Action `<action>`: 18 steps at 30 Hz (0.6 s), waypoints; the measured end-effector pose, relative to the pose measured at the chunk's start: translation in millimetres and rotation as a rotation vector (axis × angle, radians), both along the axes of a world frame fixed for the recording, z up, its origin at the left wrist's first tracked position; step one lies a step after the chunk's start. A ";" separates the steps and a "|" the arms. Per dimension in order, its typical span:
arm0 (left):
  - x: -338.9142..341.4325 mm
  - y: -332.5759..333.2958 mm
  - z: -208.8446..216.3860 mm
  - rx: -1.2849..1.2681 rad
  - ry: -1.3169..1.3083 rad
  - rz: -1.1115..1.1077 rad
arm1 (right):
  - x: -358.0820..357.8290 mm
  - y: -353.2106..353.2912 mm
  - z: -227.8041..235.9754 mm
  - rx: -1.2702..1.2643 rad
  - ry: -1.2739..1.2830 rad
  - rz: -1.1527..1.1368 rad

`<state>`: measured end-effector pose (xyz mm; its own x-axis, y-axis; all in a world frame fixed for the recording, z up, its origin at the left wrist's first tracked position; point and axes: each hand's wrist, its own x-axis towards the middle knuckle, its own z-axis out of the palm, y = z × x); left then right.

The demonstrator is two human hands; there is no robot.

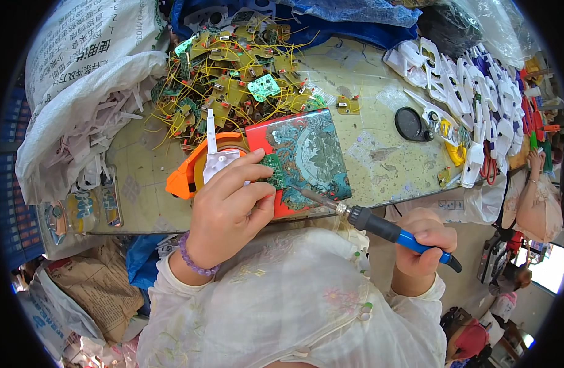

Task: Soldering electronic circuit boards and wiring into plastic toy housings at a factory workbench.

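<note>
My left hand (pixel 236 190) is closed on a small green circuit board (pixel 274 172), pinning it over the left part of a red box with a dark patterned cover (pixel 318 144). A white plastic part with a long thin arm (pixel 212 132) stands by these fingers; whether they touch it I cannot tell. In my right hand (pixel 424 242) is a soldering iron (pixel 383 227) with a blue and black handle, gripped near its rear end. Its metal tip points left, close to the board's right edge; contact cannot be made out. Beyond the white part sits an orange tape dispenser (pixel 180 178).
A heap of circuit boards with yellow wires (pixel 233 80) covers the far middle of the table (pixel 374 110). White plastic parts fill a sack (pixel 36 156) at left; more white housings (pixel 478 98) are stacked at right, near a black oval ring (pixel 410 124). Another person's hand (pixel 535 161) shows far right.
</note>
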<state>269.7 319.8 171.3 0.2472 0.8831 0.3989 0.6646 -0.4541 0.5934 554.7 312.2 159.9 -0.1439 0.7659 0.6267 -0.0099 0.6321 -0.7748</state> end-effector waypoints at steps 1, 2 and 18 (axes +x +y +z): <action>0.3 -0.1 0.0 0.000 0.000 0.000 | -0.4 0.4 -0.4 0.000 0.000 0.000; 0.6 -0.4 0.1 0.005 0.006 0.004 | -0.8 1.1 -1.2 0.013 -0.008 0.012; -0.8 -1.6 1.5 -0.002 0.040 -0.016 | -5.9 4.5 -3.6 0.044 -0.071 0.048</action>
<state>268.9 318.2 172.8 0.2774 0.8798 0.3861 0.6805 -0.4636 0.5674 548.8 316.8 156.3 -0.2251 0.7291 0.6464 0.0125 0.6655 -0.7463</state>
